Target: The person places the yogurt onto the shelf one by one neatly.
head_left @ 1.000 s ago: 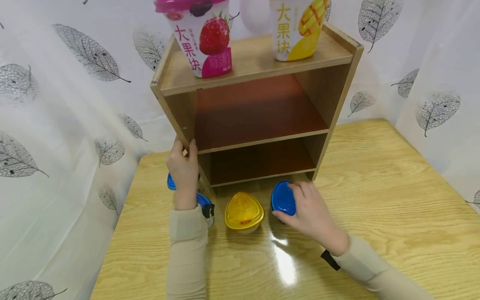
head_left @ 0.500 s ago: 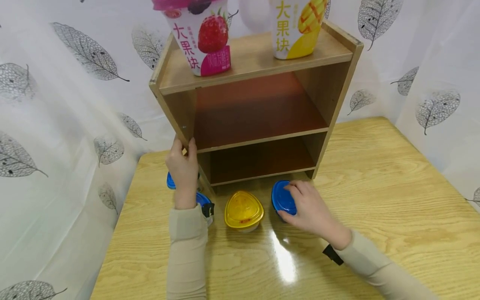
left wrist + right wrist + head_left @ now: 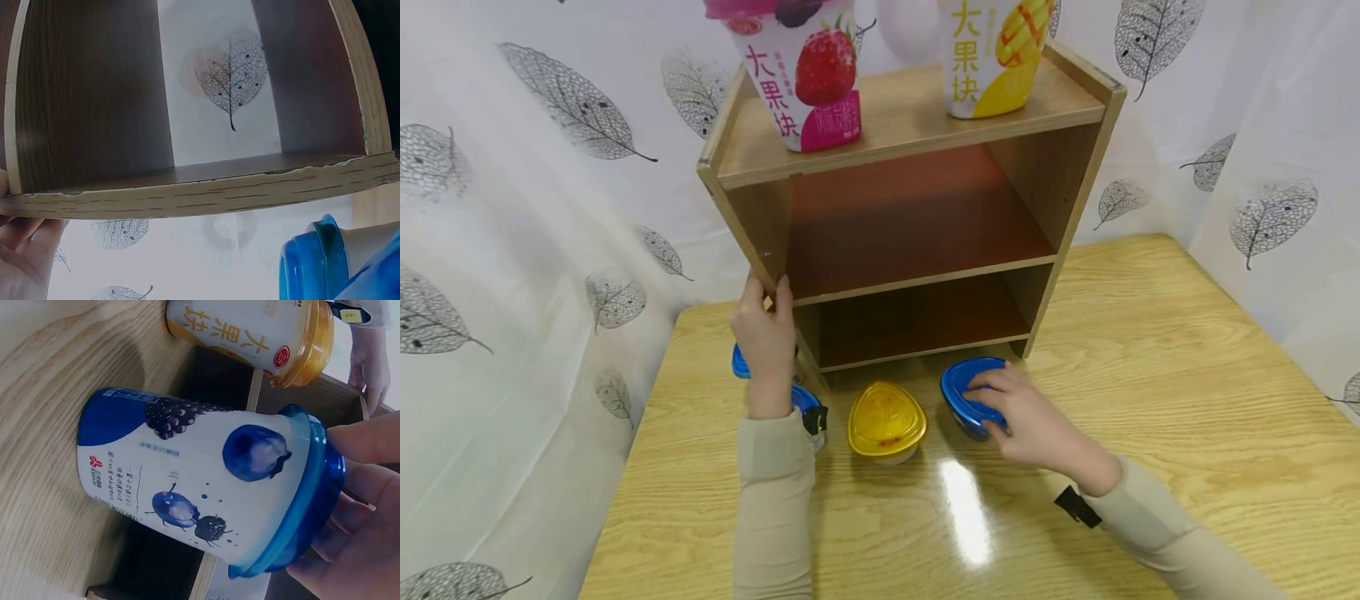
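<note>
My right hand point(image 3: 1037, 425) holds a yogurt cup with a blue lid point(image 3: 958, 387) by that lid, in front of the shelf's right end. In the right wrist view, thumb and fingers curve about the lid of this blueberry-printed yogurt cup point(image 3: 194, 481), which tilts with its base near the table. With thumb and fingers, my left hand point(image 3: 763, 346) grips the left side panel of the small wooden shelf point(image 3: 925, 279), about level with its middle board. To the left of the held cup stands a yogurt cup with a yellow lid point(image 3: 887, 417).
Two more blue lids point(image 3: 740, 362) show partly hidden by the left arm. On the shelf's top stand a pink-lidded strawberry yogurt cup point(image 3: 808, 92) and a mango yogurt cup point(image 3: 992, 62). The wooden table point(image 3: 1187, 375) reaches to leaf-printed curtains point(image 3: 1262, 83).
The right hand's fingers have come further round the blue-lidded cup, and the cup has tilted and turned. The right wrist has shifted slightly right. The left hand stays on the shelf panel.
</note>
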`<state>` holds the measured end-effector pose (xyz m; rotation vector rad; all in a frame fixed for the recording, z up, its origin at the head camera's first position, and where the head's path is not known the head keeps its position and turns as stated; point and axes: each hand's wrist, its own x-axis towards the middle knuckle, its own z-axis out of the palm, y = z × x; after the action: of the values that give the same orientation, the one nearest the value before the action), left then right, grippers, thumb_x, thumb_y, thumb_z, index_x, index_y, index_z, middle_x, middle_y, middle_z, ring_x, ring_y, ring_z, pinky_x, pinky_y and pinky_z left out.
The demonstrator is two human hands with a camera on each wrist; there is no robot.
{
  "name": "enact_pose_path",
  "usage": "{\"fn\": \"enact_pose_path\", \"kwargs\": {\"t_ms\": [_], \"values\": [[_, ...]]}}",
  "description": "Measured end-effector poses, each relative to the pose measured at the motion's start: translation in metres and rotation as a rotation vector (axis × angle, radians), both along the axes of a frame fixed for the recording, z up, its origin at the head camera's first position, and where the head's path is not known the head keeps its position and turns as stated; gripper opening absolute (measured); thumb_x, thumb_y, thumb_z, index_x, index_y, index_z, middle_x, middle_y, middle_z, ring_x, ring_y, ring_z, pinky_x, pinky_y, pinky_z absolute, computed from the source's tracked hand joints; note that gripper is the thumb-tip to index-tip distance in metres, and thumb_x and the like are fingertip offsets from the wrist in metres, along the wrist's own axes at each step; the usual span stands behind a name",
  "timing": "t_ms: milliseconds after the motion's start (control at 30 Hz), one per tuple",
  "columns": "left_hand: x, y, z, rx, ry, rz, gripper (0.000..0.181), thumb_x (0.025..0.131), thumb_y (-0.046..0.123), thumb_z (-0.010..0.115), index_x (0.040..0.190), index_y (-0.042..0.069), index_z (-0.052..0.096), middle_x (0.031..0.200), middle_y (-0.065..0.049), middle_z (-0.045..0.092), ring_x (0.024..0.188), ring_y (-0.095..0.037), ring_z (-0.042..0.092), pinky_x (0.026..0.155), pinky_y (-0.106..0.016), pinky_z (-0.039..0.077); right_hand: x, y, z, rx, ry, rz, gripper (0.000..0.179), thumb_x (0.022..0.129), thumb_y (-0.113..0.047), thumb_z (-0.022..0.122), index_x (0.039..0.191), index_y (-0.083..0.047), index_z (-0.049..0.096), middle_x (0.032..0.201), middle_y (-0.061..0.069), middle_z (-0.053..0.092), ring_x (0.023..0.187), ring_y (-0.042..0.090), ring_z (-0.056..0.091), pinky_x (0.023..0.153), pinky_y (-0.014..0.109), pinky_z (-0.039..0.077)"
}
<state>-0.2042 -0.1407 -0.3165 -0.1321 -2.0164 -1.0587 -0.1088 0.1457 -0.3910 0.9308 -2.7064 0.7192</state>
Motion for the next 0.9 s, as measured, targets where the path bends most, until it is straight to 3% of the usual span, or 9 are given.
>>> {"fn": "enact_pose_path", "kwargs": {"t_ms": [233,433,533,667,767,900], "values": [[-0.001,-0.001,-0.001,-0.016,0.007,0.002,0.023,0.087,0.011,0.055,0.099,-0.008,0.059,0.089,-0.023,0.063,0.077,-0.03,0.062,0.059,-0.037,0.053,0.001,0.005,0.0,-0.062,-0.041,0.001,0.034,0.066,0.006,0.064,0.1,0.002,0.062,0.107,0.012,0.055,0.106,0.032,0.047,0.099,0.054,0.022],[0.001,-0.001,-0.001,0.005,-0.007,-0.002,0.025,0.087,0.01,0.056,0.103,-0.008,0.059,0.091,-0.022,0.063,0.078,-0.031,0.062,0.061,-0.04,0.053,0.002,0.004,-0.007,-0.123,0.048,-0.196,0.055,0.066,-0.021,0.074,0.108,0.007,0.053,0.11,0.021,0.047,0.103,0.035,0.044,0.079,0.049,0.045],[0.002,0.0,-0.001,-0.001,-0.008,0.002,0.026,0.087,0.01,0.055,0.106,-0.008,0.058,0.092,-0.022,0.063,0.079,-0.032,0.062,0.061,-0.041,0.053,0.002,0.003,-0.011,-0.097,0.092,-0.292,0.071,0.063,-0.034,0.077,0.11,0.011,0.049,0.111,0.025,0.044,0.102,0.037,0.043,0.076,0.05,0.046],[0.002,0.0,-0.001,-0.003,-0.006,0.001,0.026,0.087,0.01,0.055,0.105,-0.008,0.058,0.091,-0.022,0.063,0.077,-0.031,0.062,0.06,-0.04,0.053,0.001,0.004,-0.013,-0.057,0.103,-0.353,0.081,0.06,-0.042,0.077,0.111,0.013,0.048,0.111,0.027,0.045,0.101,0.037,0.043,0.078,0.05,0.045],[0.001,0.0,-0.001,-0.009,-0.005,0.001,0.026,0.087,0.011,0.055,0.106,-0.007,0.058,0.09,-0.022,0.063,0.077,-0.031,0.062,0.06,-0.038,0.053,0.0,0.005,-0.013,-0.056,0.062,-0.358,0.081,0.061,-0.042,0.077,0.112,0.013,0.048,0.113,0.026,0.045,0.102,0.038,0.043,0.078,0.05,0.045],[0.0,-0.001,-0.001,-0.012,-0.008,0.003,0.026,0.087,0.011,0.055,0.106,-0.007,0.058,0.09,-0.022,0.063,0.077,-0.03,0.062,0.06,-0.038,0.053,-0.003,0.007,-0.011,-0.082,-0.054,-0.322,0.077,0.064,-0.036,0.076,0.117,0.011,0.045,0.12,0.026,0.041,0.108,0.039,0.041,0.079,0.052,0.044]]}}
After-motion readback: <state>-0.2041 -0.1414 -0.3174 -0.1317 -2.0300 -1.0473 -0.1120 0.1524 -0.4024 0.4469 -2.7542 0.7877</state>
